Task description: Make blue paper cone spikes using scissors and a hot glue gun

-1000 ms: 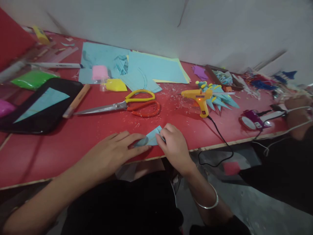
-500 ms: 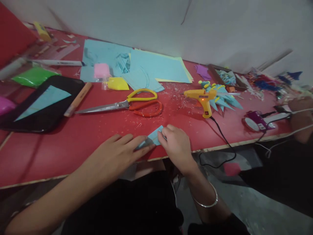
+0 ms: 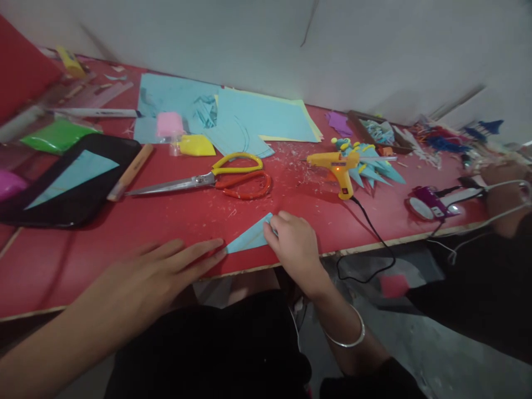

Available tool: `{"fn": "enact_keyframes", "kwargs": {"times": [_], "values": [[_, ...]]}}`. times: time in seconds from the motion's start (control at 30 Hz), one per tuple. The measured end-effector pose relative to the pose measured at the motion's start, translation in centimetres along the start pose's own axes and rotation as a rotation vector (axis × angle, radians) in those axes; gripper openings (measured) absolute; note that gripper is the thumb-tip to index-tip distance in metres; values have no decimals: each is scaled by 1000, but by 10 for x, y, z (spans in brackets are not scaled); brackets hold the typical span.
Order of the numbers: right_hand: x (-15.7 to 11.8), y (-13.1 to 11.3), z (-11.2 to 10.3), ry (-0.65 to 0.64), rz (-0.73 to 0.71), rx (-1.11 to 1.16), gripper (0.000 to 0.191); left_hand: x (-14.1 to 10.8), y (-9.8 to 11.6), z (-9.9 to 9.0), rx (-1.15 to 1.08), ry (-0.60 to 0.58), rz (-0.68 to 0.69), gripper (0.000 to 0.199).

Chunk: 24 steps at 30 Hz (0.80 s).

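Note:
A narrow blue paper triangle (image 3: 248,235) lies near the front edge of the red table (image 3: 178,219). The fingers of my right hand (image 3: 293,244) are closed on its wide end. My left hand (image 3: 162,271) is spread flat, slightly blurred, with its fingertips at the triangle's pointed left end. Beyond the paper lie large scissors (image 3: 211,177) with one yellow and one red handle. A yellow glue gun (image 3: 341,170) with an orange light rests farther right, beside a blue spiky paper piece (image 3: 376,166).
A black tray (image 3: 95,188) holding another blue triangle and a wooden-coloured stick (image 3: 132,170) are at left. Blue sheets (image 3: 266,113) lie along the wall. The glue gun's black cable (image 3: 378,235) hangs over the edge. Another person's hand (image 3: 505,194) is at far right.
My left hand has slid left off the middle of the paper triangle, uncovering more of it. My right hand still holds the wide end. The view has shifted slightly.

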State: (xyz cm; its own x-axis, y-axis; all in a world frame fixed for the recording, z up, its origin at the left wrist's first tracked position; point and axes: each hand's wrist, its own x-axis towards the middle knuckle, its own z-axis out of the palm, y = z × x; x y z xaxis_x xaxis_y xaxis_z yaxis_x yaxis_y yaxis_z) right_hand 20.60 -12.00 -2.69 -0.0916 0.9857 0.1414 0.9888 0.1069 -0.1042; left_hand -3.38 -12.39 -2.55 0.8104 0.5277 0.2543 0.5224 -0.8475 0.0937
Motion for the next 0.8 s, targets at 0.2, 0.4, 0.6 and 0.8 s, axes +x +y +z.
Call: {"fn": "enact_keyframes", "kwargs": {"times": [0.2,0.4,0.6,0.8], "values": [[-10,0,3,315,-164,20,16,-4,0,2,-44,-1,-45,47],[-25,-2,7,277,-431,275,23,6,-2,12,-244,-67,-248,32],[-21,-1,4,132,-153,611,59,22,1,20,-360,21,-419,32],[-13,0,-7,-66,-139,751,24,30,7,21,-357,45,-447,25]]}}
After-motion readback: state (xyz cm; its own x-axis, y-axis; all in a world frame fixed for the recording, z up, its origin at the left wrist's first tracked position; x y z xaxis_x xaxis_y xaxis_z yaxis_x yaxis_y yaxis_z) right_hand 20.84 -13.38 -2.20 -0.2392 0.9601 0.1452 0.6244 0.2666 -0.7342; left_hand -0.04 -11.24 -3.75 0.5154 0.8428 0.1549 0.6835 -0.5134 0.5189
